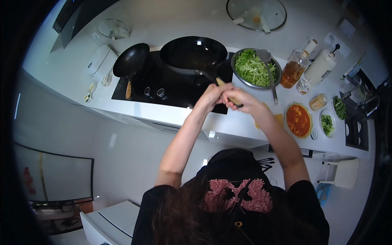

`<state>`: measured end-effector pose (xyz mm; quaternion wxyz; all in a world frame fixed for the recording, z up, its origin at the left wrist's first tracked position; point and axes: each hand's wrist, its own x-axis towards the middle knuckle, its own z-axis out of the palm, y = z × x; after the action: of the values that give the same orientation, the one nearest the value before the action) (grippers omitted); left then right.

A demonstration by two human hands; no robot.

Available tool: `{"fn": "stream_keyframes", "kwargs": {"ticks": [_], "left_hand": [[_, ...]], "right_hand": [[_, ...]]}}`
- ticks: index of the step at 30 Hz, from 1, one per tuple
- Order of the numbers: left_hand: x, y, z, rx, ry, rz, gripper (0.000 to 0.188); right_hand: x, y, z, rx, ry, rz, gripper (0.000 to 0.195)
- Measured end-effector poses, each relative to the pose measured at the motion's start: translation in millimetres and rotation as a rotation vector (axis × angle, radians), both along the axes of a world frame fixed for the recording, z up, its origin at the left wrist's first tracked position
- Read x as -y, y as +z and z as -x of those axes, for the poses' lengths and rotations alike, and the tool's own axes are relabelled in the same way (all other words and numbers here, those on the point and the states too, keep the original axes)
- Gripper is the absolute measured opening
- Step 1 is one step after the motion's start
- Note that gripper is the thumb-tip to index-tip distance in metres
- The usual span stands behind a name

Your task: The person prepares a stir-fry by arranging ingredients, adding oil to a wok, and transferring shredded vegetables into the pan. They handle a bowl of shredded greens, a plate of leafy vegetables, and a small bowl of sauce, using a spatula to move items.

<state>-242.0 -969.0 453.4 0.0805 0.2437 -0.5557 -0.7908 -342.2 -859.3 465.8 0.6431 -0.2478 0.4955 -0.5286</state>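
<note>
My left hand and my right hand are both closed around the long handle of a large black wok. The wok is tilted over the black cooktop, and its inside looks dark and shiny. Just right of it, a metal bowl holds chopped green vegetables, with a metal ladle resting across them. A smaller black pan with a wood-coloured handle sits at the cooktop's left side.
On the right counter are an oil bottle, a seasoning jar, a dish of red sauce, a bowl of chopped greens and the sink. Glass lids hang on the wall. A white appliance stands left.
</note>
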Motion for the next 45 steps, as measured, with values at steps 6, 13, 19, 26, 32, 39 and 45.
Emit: {"fn": "stream_keyframes", "kwargs": {"ticks": [6, 13, 19, 26, 32, 39, 45], "left_hand": [[-3, 34, 2, -0.045, -0.012, -0.207, 0.032], [-23, 18, 4, -0.115, -0.029, -0.224, 0.033], [-28, -23, 8, -0.132, 0.037, -0.075, 0.028], [-1, -22, 10, -0.002, 0.012, 0.071, 0.031], [-17, 11, 3, 0.010, -0.009, -0.054, 0.034], [-52, 12, -1, -0.064, -0.029, -0.109, 0.035], [-50, 1, 6, -0.079, -0.063, -0.099, 0.035]], "right_hand": [[0, 50, 11, -0.077, 0.046, -0.150, 0.011], [-18, 40, 11, -0.176, 0.060, -0.158, 0.015], [-23, -8, -2, -0.171, -0.107, -0.007, 0.009], [3, -30, -1, -0.048, -0.100, 0.015, 0.008], [-20, 14, 12, 0.005, 0.035, 0.020, 0.010], [-52, 39, 7, -0.173, 0.062, -0.056, 0.011], [-53, 25, 8, -0.171, 0.018, -0.039, 0.010]]}}
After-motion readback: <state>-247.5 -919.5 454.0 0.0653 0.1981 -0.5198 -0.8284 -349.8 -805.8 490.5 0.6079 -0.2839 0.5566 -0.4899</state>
